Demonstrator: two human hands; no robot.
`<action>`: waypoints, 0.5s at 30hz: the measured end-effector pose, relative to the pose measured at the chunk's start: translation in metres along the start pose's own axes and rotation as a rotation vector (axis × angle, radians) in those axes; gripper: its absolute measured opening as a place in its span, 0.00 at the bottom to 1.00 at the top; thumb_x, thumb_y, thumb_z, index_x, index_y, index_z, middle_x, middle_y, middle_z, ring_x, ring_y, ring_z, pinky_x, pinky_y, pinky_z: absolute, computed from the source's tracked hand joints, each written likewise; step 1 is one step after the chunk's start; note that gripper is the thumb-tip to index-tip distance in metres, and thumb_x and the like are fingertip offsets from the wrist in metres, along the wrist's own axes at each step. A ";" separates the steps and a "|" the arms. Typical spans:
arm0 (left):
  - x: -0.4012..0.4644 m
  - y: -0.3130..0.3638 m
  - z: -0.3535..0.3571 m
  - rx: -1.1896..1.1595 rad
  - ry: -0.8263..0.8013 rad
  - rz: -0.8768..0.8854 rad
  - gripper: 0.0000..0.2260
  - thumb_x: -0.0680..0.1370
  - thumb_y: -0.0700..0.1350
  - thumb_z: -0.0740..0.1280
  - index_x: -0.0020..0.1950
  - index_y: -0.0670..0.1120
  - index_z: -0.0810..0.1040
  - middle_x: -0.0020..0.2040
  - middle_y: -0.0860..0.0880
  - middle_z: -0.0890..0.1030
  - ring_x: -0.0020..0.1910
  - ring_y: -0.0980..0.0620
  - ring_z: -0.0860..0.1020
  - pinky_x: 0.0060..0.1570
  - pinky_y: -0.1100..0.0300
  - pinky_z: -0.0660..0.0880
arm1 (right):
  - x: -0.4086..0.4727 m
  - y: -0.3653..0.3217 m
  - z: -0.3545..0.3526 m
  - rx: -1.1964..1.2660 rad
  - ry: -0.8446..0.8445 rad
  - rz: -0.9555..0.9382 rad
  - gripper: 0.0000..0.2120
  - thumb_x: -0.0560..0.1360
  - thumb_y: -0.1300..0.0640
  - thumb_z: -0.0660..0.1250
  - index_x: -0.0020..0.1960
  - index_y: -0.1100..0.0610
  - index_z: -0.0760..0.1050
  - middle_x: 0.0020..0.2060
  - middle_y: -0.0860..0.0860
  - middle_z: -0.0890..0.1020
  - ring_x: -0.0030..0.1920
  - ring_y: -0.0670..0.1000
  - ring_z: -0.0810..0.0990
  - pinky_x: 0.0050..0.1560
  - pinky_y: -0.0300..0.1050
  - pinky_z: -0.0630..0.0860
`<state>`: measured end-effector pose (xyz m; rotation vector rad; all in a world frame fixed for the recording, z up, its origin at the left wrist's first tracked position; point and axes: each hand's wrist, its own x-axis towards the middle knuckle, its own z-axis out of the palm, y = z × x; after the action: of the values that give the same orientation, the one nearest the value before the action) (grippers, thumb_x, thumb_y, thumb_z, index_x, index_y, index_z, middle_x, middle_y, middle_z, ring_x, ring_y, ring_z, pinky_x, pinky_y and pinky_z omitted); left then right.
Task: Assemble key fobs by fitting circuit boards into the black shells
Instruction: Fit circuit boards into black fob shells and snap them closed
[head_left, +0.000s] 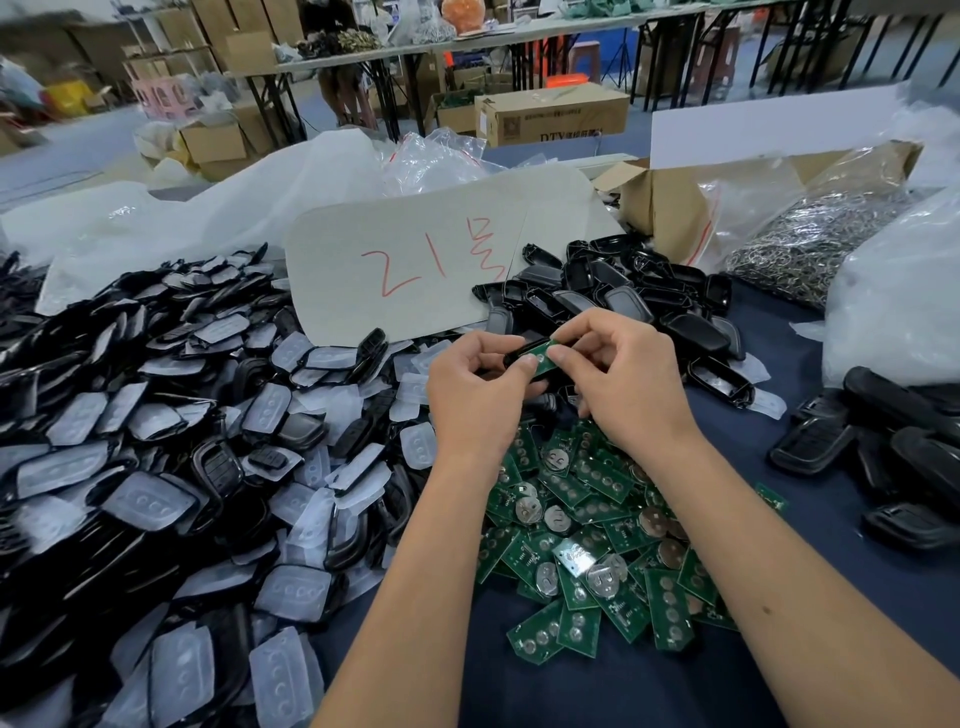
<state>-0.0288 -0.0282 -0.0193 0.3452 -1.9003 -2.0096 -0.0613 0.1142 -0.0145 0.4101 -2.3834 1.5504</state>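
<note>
Above the table's middle, my left hand (475, 387) grips a black shell (517, 355), thumb on its near edge. My right hand (618, 371) pinches a green circuit board (544, 358) between thumb and forefinger and holds it against the shell's open side. Below my wrists lies a heap of green circuit boards (587, 545) with round silver battery clips. A big pile of black shells with clear button pads (156, 457) fills the left. Empty black shell halves (623, 296) are piled behind my hands.
A cardboard sheet marked in red (415, 260) leans behind the piles. An open carton with a bag of metal rings (810, 244) stands back right. More black fobs (893, 457) lie at the right on the dark blue cloth (571, 691). Plastic bags (893, 301) crowd the right edge.
</note>
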 end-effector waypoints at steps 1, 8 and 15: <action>0.000 0.000 0.000 0.002 -0.008 0.002 0.06 0.76 0.34 0.75 0.47 0.45 0.84 0.37 0.49 0.83 0.36 0.46 0.87 0.43 0.50 0.86 | 0.000 0.000 0.000 -0.006 0.000 0.010 0.04 0.77 0.56 0.76 0.46 0.51 0.82 0.34 0.51 0.83 0.27 0.48 0.79 0.31 0.47 0.78; 0.001 0.005 -0.011 0.015 -0.126 0.037 0.07 0.75 0.33 0.75 0.48 0.44 0.85 0.44 0.38 0.84 0.35 0.44 0.87 0.42 0.49 0.86 | 0.004 0.003 -0.008 -0.017 -0.053 0.106 0.09 0.73 0.45 0.79 0.46 0.48 0.82 0.32 0.51 0.82 0.26 0.44 0.77 0.27 0.37 0.73; 0.008 0.010 -0.022 -0.056 -0.156 0.040 0.09 0.76 0.33 0.74 0.49 0.46 0.86 0.41 0.46 0.86 0.34 0.50 0.84 0.36 0.62 0.81 | 0.001 -0.005 -0.005 0.550 -0.307 0.193 0.07 0.79 0.67 0.70 0.55 0.62 0.85 0.40 0.60 0.87 0.35 0.51 0.83 0.33 0.41 0.81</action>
<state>-0.0262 -0.0523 -0.0101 0.1382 -1.9196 -2.1137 -0.0600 0.1167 -0.0077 0.5745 -2.2187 2.3937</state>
